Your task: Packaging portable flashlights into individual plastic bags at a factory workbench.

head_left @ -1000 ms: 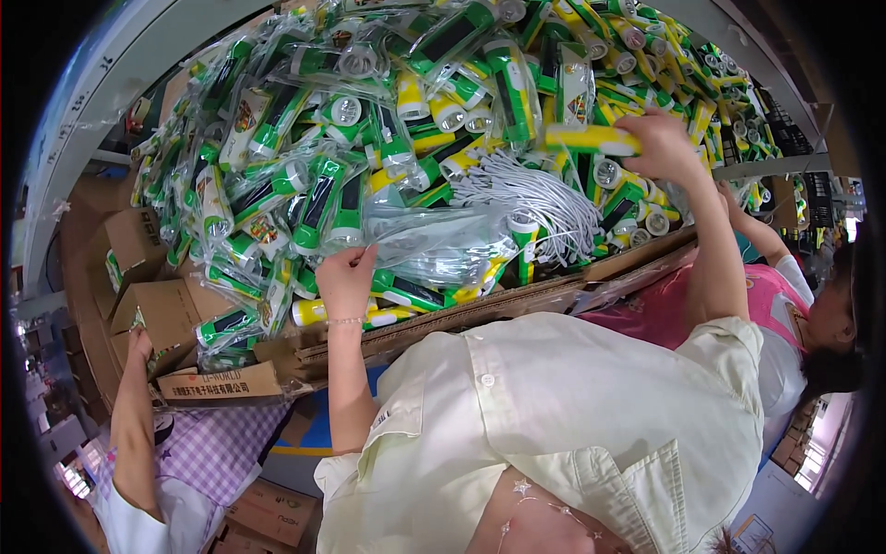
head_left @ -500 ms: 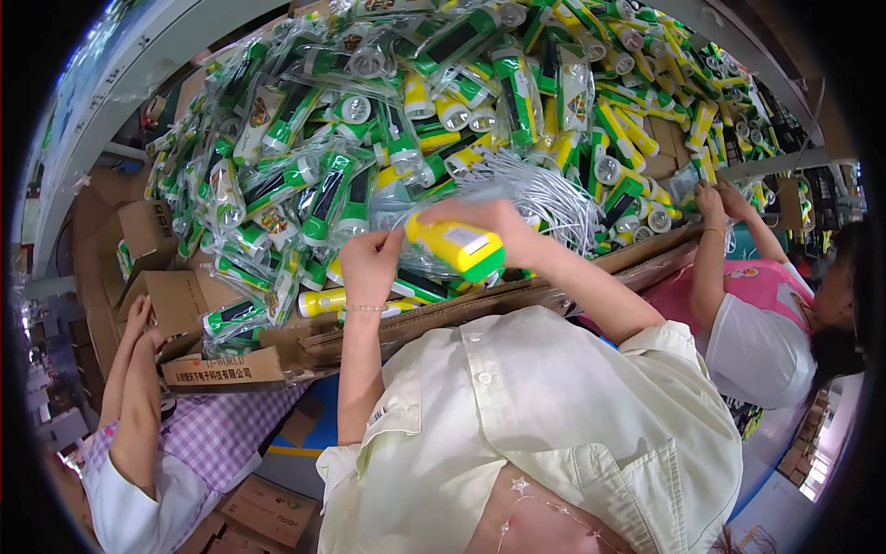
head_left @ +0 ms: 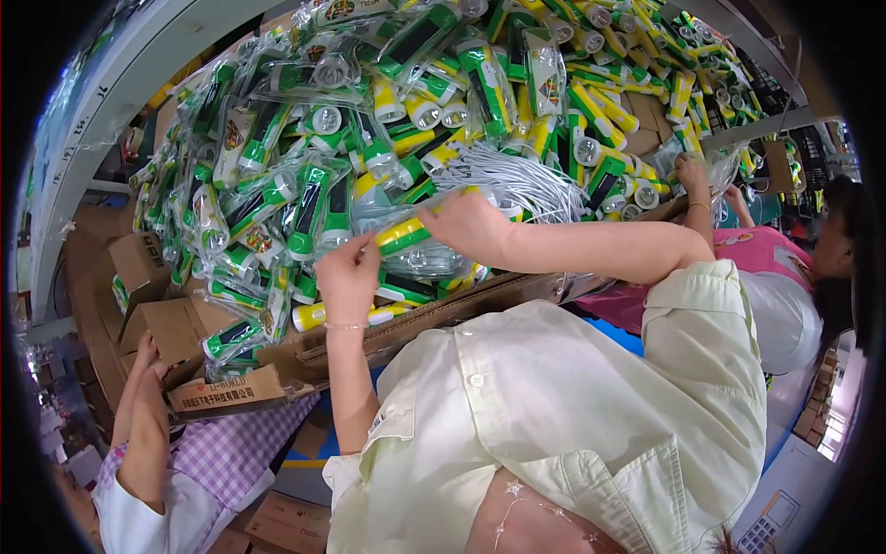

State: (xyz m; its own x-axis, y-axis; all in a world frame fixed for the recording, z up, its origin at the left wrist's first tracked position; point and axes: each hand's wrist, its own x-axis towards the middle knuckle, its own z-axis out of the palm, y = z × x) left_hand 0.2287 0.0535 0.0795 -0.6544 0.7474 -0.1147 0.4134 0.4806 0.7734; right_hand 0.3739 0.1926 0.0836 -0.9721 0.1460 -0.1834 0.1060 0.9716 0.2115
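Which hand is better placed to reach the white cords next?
Probably the right hand: it is nearer the white cords, while the left hand is farther left, by one end of the yellow-and-green flashlight. The right hand grips that flashlight, though, so it would likely need freeing first.

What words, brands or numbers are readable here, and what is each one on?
Brown carton flap: clear dark print, which I won't copy out.
Grey metal frame: small dark characters, also not copied.
Small open carton: dark print, too small to read.
Lower carton: dark lettering, not copied.
Bagged packs: print mostly too small.
Held flashlight: no writing I can make out.
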